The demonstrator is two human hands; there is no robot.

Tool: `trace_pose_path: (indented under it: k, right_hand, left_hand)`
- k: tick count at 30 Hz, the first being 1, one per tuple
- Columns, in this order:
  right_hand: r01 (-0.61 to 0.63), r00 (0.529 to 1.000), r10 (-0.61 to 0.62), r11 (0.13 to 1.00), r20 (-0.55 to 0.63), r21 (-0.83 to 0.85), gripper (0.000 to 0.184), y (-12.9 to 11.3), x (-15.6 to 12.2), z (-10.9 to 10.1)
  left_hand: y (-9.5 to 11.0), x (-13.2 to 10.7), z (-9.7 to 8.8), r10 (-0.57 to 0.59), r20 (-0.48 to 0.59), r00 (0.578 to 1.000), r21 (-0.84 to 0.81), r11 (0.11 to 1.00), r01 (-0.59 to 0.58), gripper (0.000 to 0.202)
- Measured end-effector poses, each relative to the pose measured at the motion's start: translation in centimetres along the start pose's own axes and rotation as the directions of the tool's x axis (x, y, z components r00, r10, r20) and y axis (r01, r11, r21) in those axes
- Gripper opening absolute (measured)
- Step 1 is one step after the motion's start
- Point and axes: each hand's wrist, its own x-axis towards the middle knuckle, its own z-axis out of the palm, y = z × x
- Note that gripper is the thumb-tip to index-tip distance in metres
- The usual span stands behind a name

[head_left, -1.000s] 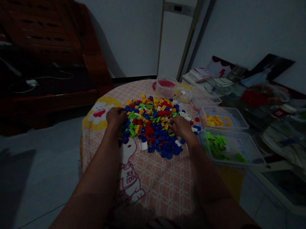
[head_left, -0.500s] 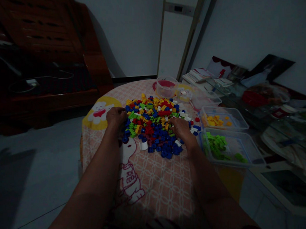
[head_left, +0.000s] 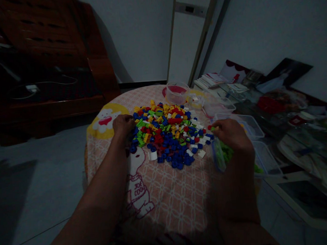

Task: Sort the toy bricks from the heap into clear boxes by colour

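A heap of small building bricks (head_left: 168, 131) in blue, red, yellow, green and white lies on a round table under a pink patterned cloth (head_left: 166, 194). My left hand (head_left: 123, 125) rests curled at the heap's left edge, its fingers down among the bricks. My right hand (head_left: 230, 134) hovers above a clear tub of green bricks (head_left: 265, 161), fingers pinched on a small green brick (head_left: 214, 128). A second clear tub (head_left: 254, 127), partly hidden behind that hand, holds yellow pieces.
A round clear cup (head_left: 177, 93) and another clear tub (head_left: 218, 105) stand at the table's far side. A cluttered low glass surface (head_left: 293, 113) lies to the right. A dark wooden cabinet (head_left: 42, 70) stands at the left, across grey floor.
My right hand has lifted from the heap's right side and moved right over the tub of green bricks, pinching a green piece. My left hand has stayed put.
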Motion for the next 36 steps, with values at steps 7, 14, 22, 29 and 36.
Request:
trace_pose_path:
  k: [7, 14, 22, 29, 36]
  right_hand:
    - [-0.260, 0.960, 0.267, 0.962, -0.087, 0.080, 0.026, 5.1, -1.9, -1.8]
    - [0.121, 0.993, -0.122, 0.982, -0.006, 0.142, 0.032, -3.4, 1.1, 1.2]
    - [0.244, 0.947, -0.242, 0.970, 0.214, 0.015, 0.031, -9.2, 2.8, 6.7]
    - [0.331, 0.911, -0.350, 0.936, 0.217, 0.117, 0.032, -10.5, 2.6, 7.3]
    - [0.377, 0.881, -0.419, 0.902, 0.221, 0.209, 0.032, -11.0, 2.6, 7.7]
  left_hand:
    - [-0.1, 0.1, 0.1, 0.005, -0.011, 1.000, 0.018, 1.000, -0.005, 0.046]
    - [-0.2, 0.1, 0.0, 0.011, -0.007, 1.000, 0.000, 1.000, -0.011, 0.046]
    - [-0.1, -0.2, 0.1, 0.005, -0.004, 1.000, -0.023, 1.000, -0.005, 0.049]
    - [-0.1, -0.3, 0.1, -0.003, 0.010, 1.000, -0.025, 1.000, 0.003, 0.051]
    - [-0.4, -0.2, 0.3, 0.026, 0.002, 1.000, -0.024, 0.999, -0.026, 0.051]
